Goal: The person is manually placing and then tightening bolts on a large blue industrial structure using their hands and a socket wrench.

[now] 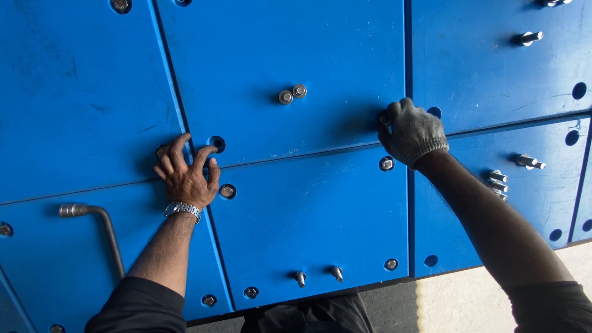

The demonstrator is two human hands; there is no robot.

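Under the right hand (412,131) fingers (387,118), a bolt (382,117).

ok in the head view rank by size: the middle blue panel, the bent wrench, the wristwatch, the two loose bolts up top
1. middle blue panel
2. bent wrench
3. wristwatch
4. loose bolts, as a pair; close to the wristwatch in size, so that order is unsure

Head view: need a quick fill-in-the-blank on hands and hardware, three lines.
1. The right hand wears a knit ____.
2. The left hand is bare, with a metal ____ on its wrist.
3. The bent socket wrench lies on the ____ panels, apart from both hands.

Missing: glove; watch; blue
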